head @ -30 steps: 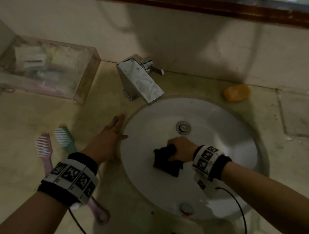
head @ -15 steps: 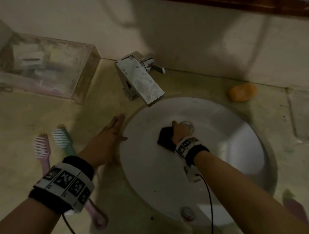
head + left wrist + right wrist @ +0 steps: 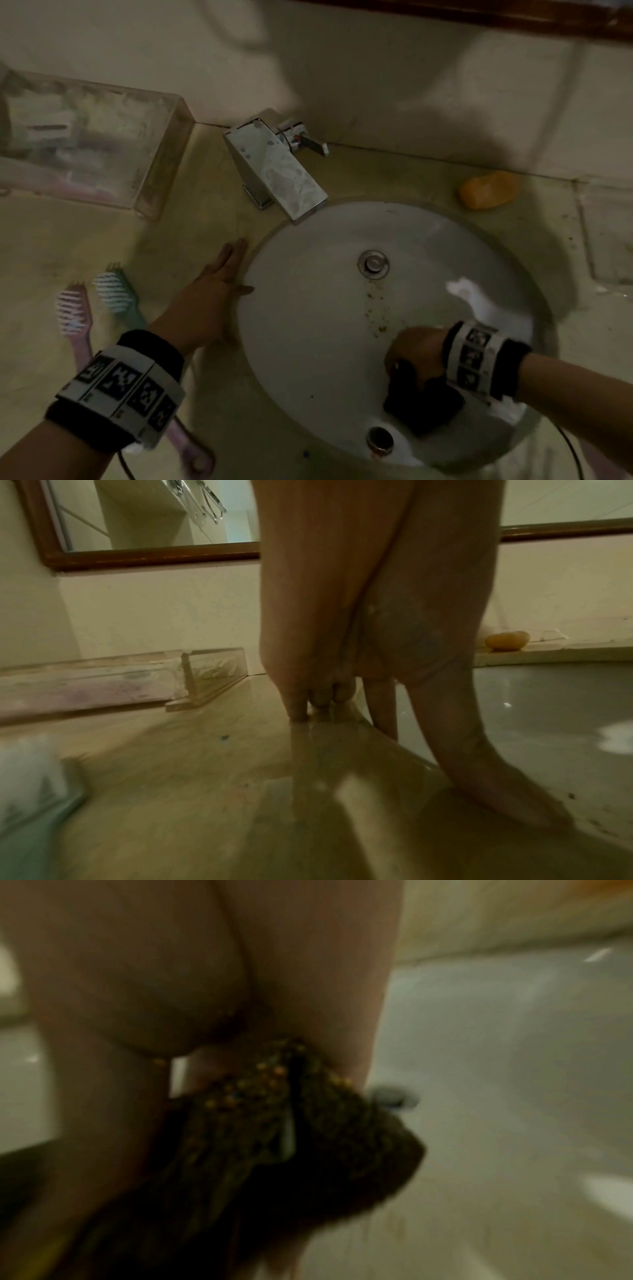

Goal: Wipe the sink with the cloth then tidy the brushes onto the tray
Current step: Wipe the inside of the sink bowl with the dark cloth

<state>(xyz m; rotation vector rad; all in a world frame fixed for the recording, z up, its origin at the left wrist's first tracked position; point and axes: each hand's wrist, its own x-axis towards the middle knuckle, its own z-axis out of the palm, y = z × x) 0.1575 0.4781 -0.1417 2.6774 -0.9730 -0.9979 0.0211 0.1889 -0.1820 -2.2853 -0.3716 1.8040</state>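
My right hand (image 3: 409, 353) grips a dark cloth (image 3: 421, 404) and presses it onto the near right wall of the white oval sink (image 3: 308, 335). A trail of brown specks runs from the drain (image 3: 373, 263) toward the cloth. The blurred right wrist view shows the cloth (image 3: 274, 1150) bunched under my palm, flecked with orange crumbs. My left hand (image 3: 219, 284) lies flat on the counter at the sink's left rim, its fingers (image 3: 298, 704) straight. A green brush (image 3: 118, 293) and a pink brush (image 3: 73, 318) lie left of that hand. The clear tray (image 3: 157, 164) sits at the back left.
A square chrome tap (image 3: 277, 164) overhangs the sink's far rim. An orange soap bar (image 3: 488, 190) rests on the counter at the back right. A mirror's wooden frame (image 3: 154, 557) runs along the wall. An overflow hole (image 3: 380, 440) sits in the sink's near wall.
My right hand has dragged the cloth from beside the drain down to the sink's near right wall, uncovering the drain. The left hand has stayed on the rim.
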